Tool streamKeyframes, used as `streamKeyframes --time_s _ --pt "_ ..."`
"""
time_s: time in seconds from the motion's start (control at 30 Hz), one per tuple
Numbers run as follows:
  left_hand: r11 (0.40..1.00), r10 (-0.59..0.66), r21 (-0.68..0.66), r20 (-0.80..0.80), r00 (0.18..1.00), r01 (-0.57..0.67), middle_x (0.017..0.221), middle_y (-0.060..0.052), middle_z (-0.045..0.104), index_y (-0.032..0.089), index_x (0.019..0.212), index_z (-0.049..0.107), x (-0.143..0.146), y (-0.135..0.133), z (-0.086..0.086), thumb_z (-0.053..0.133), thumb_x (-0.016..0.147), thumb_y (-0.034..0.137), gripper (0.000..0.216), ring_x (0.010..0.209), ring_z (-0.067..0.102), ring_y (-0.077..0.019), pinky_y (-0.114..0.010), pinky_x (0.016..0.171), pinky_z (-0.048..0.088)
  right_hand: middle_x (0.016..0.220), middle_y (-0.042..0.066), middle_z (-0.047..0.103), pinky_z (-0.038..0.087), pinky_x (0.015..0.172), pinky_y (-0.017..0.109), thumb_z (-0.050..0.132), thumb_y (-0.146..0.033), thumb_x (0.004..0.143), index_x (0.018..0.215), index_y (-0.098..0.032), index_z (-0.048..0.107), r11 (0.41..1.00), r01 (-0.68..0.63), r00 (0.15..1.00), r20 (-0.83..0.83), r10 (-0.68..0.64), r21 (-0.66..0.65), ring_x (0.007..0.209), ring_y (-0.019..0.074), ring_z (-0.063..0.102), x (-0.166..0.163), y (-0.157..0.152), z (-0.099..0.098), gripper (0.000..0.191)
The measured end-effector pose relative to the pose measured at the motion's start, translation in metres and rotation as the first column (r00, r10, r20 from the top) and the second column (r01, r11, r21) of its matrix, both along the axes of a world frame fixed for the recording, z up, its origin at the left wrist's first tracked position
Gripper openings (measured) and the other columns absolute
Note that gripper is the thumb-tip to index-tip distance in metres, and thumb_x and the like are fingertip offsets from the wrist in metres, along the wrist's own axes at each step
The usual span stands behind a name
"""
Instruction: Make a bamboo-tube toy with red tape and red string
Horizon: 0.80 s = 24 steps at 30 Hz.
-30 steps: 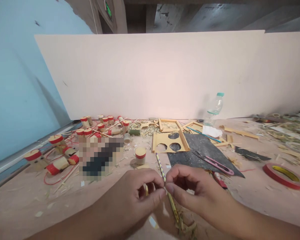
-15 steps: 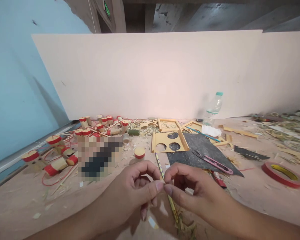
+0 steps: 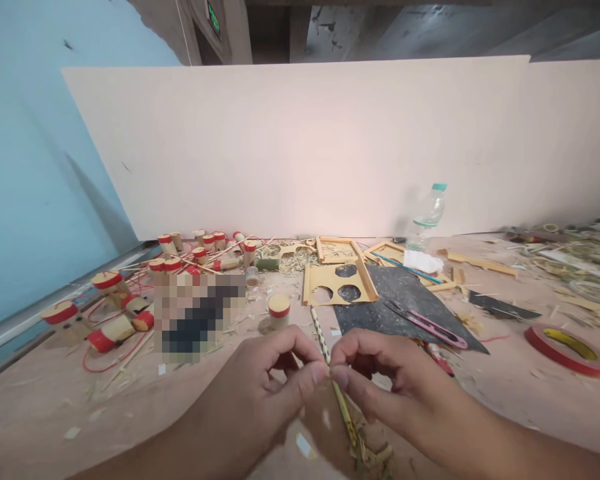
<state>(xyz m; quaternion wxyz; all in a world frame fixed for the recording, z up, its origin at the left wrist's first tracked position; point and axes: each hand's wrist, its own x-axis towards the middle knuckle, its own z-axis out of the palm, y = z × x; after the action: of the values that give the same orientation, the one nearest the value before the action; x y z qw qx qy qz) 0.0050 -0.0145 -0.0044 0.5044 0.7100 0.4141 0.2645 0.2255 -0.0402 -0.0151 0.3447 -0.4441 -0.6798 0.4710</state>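
Pinching the thin yellow-and-green striped stick at six o'clock over the wooden bench, your left hand and right hand close fingertip to fingertip; hold both grips near together so it cannot flex.

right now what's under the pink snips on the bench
The pink snips lie flat on a dark sheet, which rests on the wooden bench. Whatever lies beneath that sheet is covered and cannot be seen.
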Motion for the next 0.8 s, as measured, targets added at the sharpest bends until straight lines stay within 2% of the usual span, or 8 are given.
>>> streamKeyframes --time_s 0.1,0.17,0.5,0.63,0.8 --pt "0.979 0.050 -0.201 0.126 0.991 -0.024 0.062 0.007 0.061 0.023 0.093 0.061 0.0009 -0.0001 -0.0027 0.065 0.100 0.057 0.035 0.038 0.039 -0.0058 -0.015 0.037 0.030 0.075 -0.003 0.057 0.039 0.064 0.025 0.068 -0.033 0.096 0.092 -0.020 0.067 0.998 0.019 0.998 -0.055 -0.022 -0.063 0.071 0.0147 0.050 -0.0004 0.0006 0.0034 0.014" --pt "0.971 0.064 -0.239 0.151 0.986 -0.026 0.061 0.006 0.064 0.023 0.090 0.058 0.0020 0.0001 -0.0029 0.066 0.100 0.058 0.037 0.035 0.039 -0.0046 -0.013 0.034 0.029 0.075 -0.003 0.056 0.038 0.065 0.026 0.072 -0.035 0.094 0.091 -0.020 0.066 0.993 0.010 0.995 -0.099 -0.022 -0.115 0.071 0.0145 0.048 -0.0018 0.0020 0.0040 0.017" --pt "0.959 0.044 -0.285 0.161 0.986 0.003 0.058 0.006 0.065 0.022 0.087 0.058 0.0012 -0.0003 -0.0018 0.073 0.096 0.054 0.037 0.034 0.040 -0.0029 -0.009 0.033 0.031 0.072 -0.004 0.059 0.042 0.060 0.024 0.084 -0.046 0.089 0.088 -0.018 0.067 0.969 -0.038 0.968 -0.252 -0.026 -0.245 0.064 0.0118 0.049 -0.0019 0.0036 0.0015 0.033" --pt "0.960 0.040 -0.282 0.156 0.987 0.006 0.058 0.006 0.065 0.022 0.087 0.058 0.0022 -0.0020 -0.0013 0.076 0.094 0.054 0.037 0.035 0.042 -0.0037 -0.009 0.034 0.032 0.073 -0.004 0.059 0.042 0.060 0.023 0.086 -0.045 0.088 0.088 -0.018 0.068 0.967 -0.049 0.962 -0.272 -0.022 -0.251 0.064 0.0112 0.049 -0.0015 0.0022 0.0012 0.033" --pt "0.964 0.042 -0.266 0.147 0.988 -0.002 0.059 0.006 0.065 0.022 0.089 0.059 0.0021 -0.0044 -0.0005 0.072 0.096 0.059 0.040 0.035 0.042 -0.0037 -0.010 0.034 0.031 0.073 -0.004 0.058 0.042 0.060 0.023 0.085 -0.042 0.090 0.089 -0.018 0.068 0.966 -0.062 0.957 -0.289 -0.014 -0.251 0.065 0.0114 0.048 -0.0015 0.0027 -0.0001 0.030"
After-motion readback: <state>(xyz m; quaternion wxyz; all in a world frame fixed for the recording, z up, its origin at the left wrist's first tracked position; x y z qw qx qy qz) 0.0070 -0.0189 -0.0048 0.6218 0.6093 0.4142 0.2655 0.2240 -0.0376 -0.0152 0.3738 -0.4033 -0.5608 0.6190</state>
